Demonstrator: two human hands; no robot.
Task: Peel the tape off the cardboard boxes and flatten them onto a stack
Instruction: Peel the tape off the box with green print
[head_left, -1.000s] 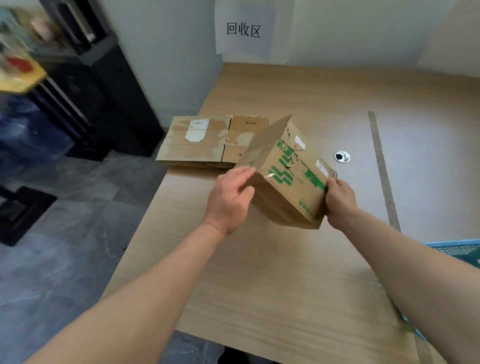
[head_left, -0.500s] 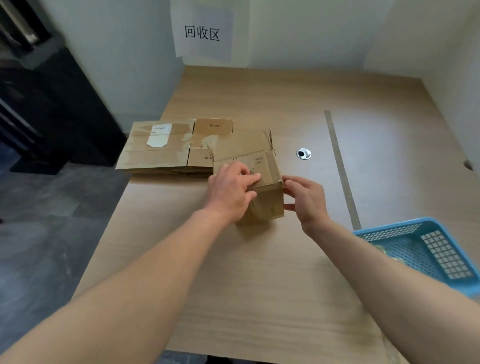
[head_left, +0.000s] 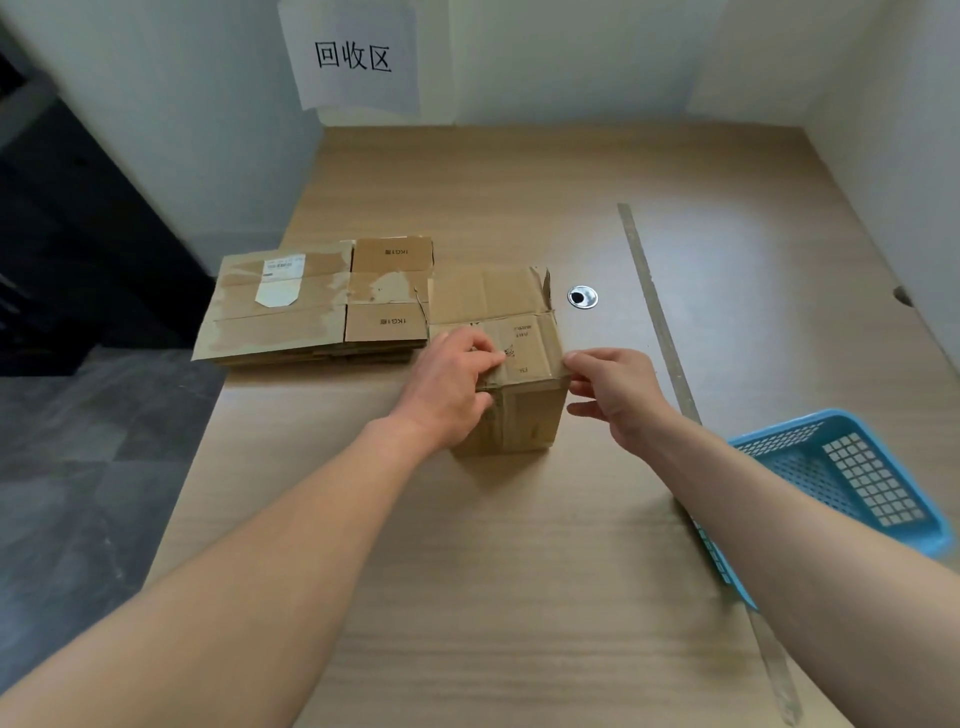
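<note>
A small brown cardboard box (head_left: 519, 332) stands upright on the wooden table (head_left: 519, 545), its top flaps closed. My left hand (head_left: 449, 387) grips the box's near left top edge, fingers curled over it. My right hand (head_left: 615, 392) touches the near right top corner with thumb and forefinger; whether it pinches tape there I cannot tell. To the left lies a stack of flattened boxes (head_left: 311, 306) with torn tape marks and a white label.
A blue plastic basket (head_left: 857, 478) sits at the table's right edge. A round metal cable hole (head_left: 582, 297) lies behind the box. A strip runs along the table at right. A paper sign hangs on the back wall. The floor drops off left.
The box with green print was held tilted in the air; it has been set down upright on the table. Both hands have shifted to its near top edge.
</note>
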